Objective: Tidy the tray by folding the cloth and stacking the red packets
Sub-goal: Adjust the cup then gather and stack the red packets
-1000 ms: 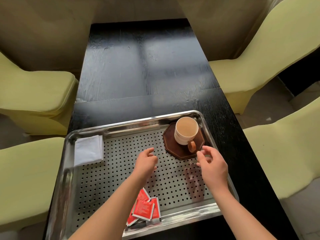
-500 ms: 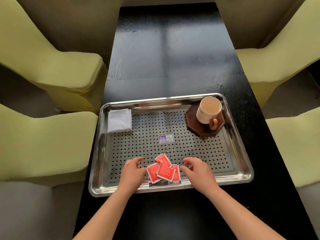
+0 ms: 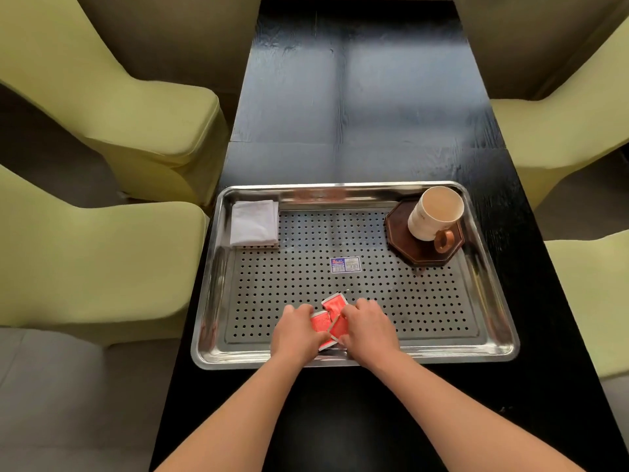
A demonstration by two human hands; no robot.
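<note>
Since the red packets [image 3: 335,304] look light, thin and slippery (they may skid on steel), the left hand [image 3: 299,330] and right hand [image 3: 369,327] pinch their edges from both sides, by the near rim of the tray [image 3: 238,360].

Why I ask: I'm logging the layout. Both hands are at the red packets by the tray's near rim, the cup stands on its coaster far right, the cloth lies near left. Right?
No: the head view shows the cloth in the far left corner of the tray. The rest holds: left hand and right hand at the packets by the near rim, cup on its coaster far right.
</note>
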